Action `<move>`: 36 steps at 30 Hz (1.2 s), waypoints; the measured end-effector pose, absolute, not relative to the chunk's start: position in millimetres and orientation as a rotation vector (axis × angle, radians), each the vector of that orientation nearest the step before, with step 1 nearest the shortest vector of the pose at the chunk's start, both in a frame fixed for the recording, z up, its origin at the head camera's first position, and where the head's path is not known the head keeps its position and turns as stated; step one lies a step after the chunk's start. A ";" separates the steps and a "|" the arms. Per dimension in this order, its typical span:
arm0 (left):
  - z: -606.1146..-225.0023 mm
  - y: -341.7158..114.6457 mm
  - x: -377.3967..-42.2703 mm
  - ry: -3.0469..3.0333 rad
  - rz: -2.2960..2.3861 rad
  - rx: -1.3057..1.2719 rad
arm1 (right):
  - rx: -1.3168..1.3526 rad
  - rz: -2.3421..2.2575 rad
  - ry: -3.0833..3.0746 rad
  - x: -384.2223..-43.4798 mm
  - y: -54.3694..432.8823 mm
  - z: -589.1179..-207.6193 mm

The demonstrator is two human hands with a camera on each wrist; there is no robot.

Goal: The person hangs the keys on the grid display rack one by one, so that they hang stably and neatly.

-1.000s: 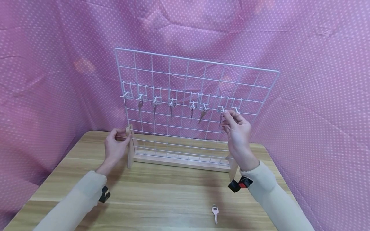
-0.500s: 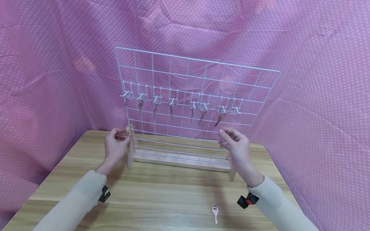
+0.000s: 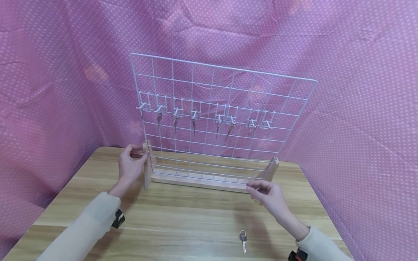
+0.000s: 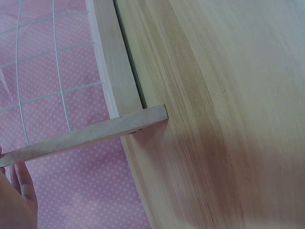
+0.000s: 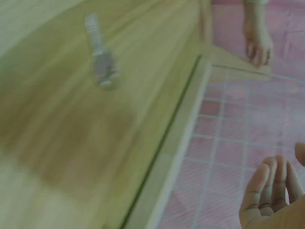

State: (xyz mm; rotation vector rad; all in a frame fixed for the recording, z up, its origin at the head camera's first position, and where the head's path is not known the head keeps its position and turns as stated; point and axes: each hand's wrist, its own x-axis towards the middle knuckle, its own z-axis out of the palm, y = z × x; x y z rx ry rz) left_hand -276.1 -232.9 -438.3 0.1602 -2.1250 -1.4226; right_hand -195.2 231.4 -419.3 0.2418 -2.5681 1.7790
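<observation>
A white wire grid rack (image 3: pixel 209 90) stands upright in a wooden base (image 3: pixel 196 180) on the table. Several keys hang from a row of white hooks; the key second from the right (image 3: pixel 250 125) looks blurred. The rightmost hook (image 3: pixel 267 124) is bare. My left hand (image 3: pixel 130 165) grips the rack's left wooden post (image 3: pixel 147 166); in the left wrist view its fingers (image 4: pixel 21 183) lie by the wooden foot (image 4: pixel 95 132). My right hand (image 3: pixel 266 191) hovers low in front of the base, loosely curled and holding nothing. A single key (image 3: pixel 242 240) lies on the table near it, and shows blurred (image 5: pixel 102 62) in the right wrist view.
The wooden table (image 3: pixel 183 221) is walled by pink dotted cloth (image 3: pixel 359 108) at the back and both sides. The rack's right foot (image 3: pixel 270 170) stands just behind my right hand. The base rail (image 5: pixel 167 152) runs across the right wrist view.
My right hand let go of the key on the second hook from the right and dropped to just above the table. That key swung on its hook. The left hand stayed put.
</observation>
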 end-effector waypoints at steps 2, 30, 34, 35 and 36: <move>-437.8 -233.1 -276.3 -2.128 -1.423 0.163 | 0.325 1.675 -2.644 -191.7 238.3 -430.7; -437.8 -232.4 -276.1 -2.086 -1.419 0.122 | 0.619 1.553 -3.003 -162.9 255.3 -505.7; -437.3 -232.9 -275.2 -2.119 -1.406 0.146 | 0.637 1.542 -3.014 -164.7 256.4 -510.0; -437.4 -232.9 -275.3 -2.120 -1.408 0.146 | 0.646 1.525 -3.010 -165.1 256.3 -510.8; -437.4 -233.0 -275.4 -2.117 -1.412 0.144 | 0.653 1.504 -3.008 -165.3 256.1 -511.5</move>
